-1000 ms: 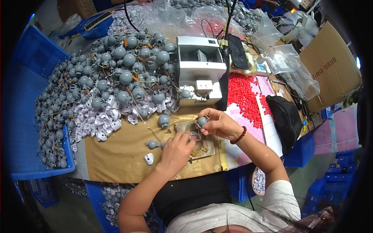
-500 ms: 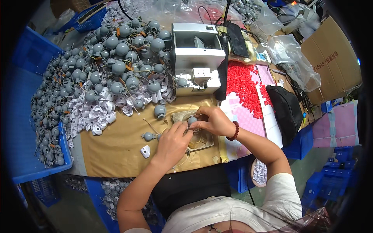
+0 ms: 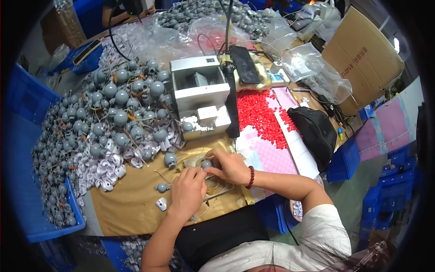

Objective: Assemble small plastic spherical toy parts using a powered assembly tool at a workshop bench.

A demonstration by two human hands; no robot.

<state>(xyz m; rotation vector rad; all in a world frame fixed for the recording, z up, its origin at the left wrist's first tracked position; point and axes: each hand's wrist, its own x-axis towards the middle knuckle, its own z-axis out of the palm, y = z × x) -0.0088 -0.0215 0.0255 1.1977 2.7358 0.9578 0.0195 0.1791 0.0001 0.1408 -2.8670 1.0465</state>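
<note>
A small grey ball-shaped part (image 3: 206,164) sits between my two hands, over a square plate (image 3: 232,189) on the brown-covered tabletop. My right hand (image 3: 229,167) is closed around it, thumb and fingers pinching from the right. At its lower left, my left hand (image 3: 186,189) is curled, its fingertips meeting the right thumb; what they pinch is hidden. Just left of my left hand lies another grey ball with a wire (image 3: 161,187), and below that a white plastic cap (image 3: 161,204). One more grey ball (image 3: 170,159) rests farther back.
A heap of grey wired balls (image 3: 120,119) and white caps (image 3: 102,165) covers the left, beside a blue bin (image 3: 50,235). Behind my hands stands a white machine (image 3: 201,97). Red pieces (image 3: 263,119), a black pouch (image 3: 311,136) and a cardboard box (image 3: 362,63) are right.
The whole view has shifted, so the table sits lower and further left in it. A co-worker's arm now shows at the far edge. My hands keep their hold over the plate.
</note>
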